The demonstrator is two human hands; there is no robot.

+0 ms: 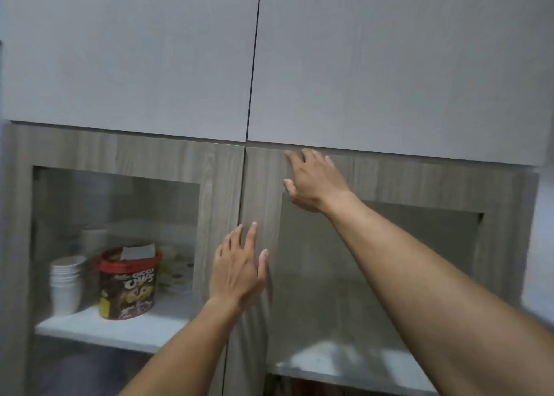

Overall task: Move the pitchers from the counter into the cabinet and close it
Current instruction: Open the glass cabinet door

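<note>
A wood-grain cabinet with two glass-paned doors fills the lower view. My right hand (313, 181) lies flat, fingers spread, on the top rail of the right door (419, 180). My left hand (239, 271) presses flat on that door's left stile, beside the seam with the left door (215, 186). Both doors look shut and flush. No pitcher is visible; behind the right glass pane I make out only a blurred shelf.
Behind the left glass stand a stack of white paper cups (66, 283), a red-lidded choco chips tub (129, 284) and some plates on a white shelf (114, 326). Two plain grey upper cabinet doors (150, 51) hang above, shut.
</note>
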